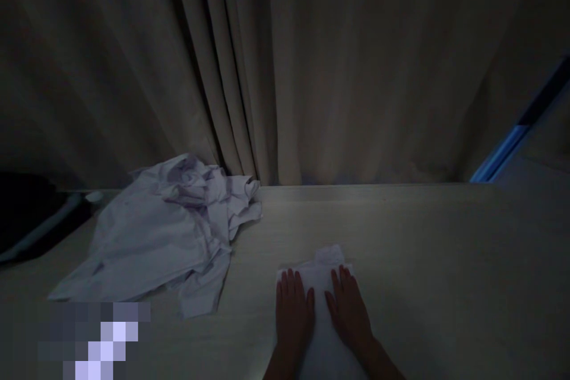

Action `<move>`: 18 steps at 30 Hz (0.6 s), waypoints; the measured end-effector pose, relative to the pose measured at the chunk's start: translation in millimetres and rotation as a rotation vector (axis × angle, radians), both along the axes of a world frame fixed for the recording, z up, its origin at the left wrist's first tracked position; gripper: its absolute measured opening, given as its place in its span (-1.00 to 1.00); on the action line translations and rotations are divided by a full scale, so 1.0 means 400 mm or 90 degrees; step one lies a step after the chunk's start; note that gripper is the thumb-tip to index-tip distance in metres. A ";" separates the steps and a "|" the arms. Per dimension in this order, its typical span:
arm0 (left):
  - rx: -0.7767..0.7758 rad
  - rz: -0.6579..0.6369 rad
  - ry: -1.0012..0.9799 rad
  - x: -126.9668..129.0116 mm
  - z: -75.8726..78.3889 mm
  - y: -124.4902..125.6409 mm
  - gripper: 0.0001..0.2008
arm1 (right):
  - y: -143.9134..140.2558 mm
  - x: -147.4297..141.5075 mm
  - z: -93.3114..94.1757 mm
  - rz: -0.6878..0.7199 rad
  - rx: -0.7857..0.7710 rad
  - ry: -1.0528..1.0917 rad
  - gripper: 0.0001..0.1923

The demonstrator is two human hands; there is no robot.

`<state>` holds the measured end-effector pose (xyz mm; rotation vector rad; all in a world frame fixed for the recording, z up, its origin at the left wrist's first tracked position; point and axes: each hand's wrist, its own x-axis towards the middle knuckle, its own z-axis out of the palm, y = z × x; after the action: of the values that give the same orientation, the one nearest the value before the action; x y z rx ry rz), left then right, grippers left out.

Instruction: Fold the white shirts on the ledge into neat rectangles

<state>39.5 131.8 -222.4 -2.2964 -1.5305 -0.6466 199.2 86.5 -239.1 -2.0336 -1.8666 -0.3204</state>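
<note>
Dim light, head view looking down. Both hands lie flat, palms down, on one small white folded cloth (318,285) at the near middle of the desk (423,261). Left hand (294,312) covers the cloth's left part; right hand (350,309) covers its right part. The two hands sit just beside each other, a narrow strip of cloth showing between them.

Fingers (289,282): on both hands they are extended, held close together, pressed flat against the fabric. Nothing is gripped or pinched.

Cloth appearance: white, smooth surface under the palms, roughly rectangular with straight left and far edges. A small rumpled bit sticks up at the far edge, beyond the fingertips. The near end runs toward the bottom of the view, between the forearms. Layers cannot be counted in this light.

Count: folded cloth, one. Hands, two. Crumpled garment (164,231), one heap; pale, whitish-lilac, with many creases, lying on the desk well to the left of the hands and apart from the folded cloth. Whether the heap is a single piece cannot be told.

Behind the desk hangs a pale pleated curtain (285,71). A dark object (31,214) sits at the far left edge. A blue lit strip (512,148) shows at far right.
</note>
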 end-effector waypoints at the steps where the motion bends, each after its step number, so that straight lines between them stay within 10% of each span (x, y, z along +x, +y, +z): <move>1: 0.004 -0.005 0.005 -0.006 -0.011 0.000 -0.50 | -0.002 0.000 -0.005 0.001 0.006 -0.003 -0.40; 11: -0.031 -0.033 0.006 -0.015 -0.031 0.041 -0.46 | 0.024 0.013 -0.010 -0.004 0.038 -0.002 -0.39; 18: -0.242 0.022 0.001 0.036 0.050 0.078 -0.52 | 0.062 0.001 0.054 -0.050 -0.006 0.039 -0.44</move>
<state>53.9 162.9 -202.2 -2.5278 -1.8177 -0.3671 199.8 111.2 -217.5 -2.1030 -1.7592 -0.2675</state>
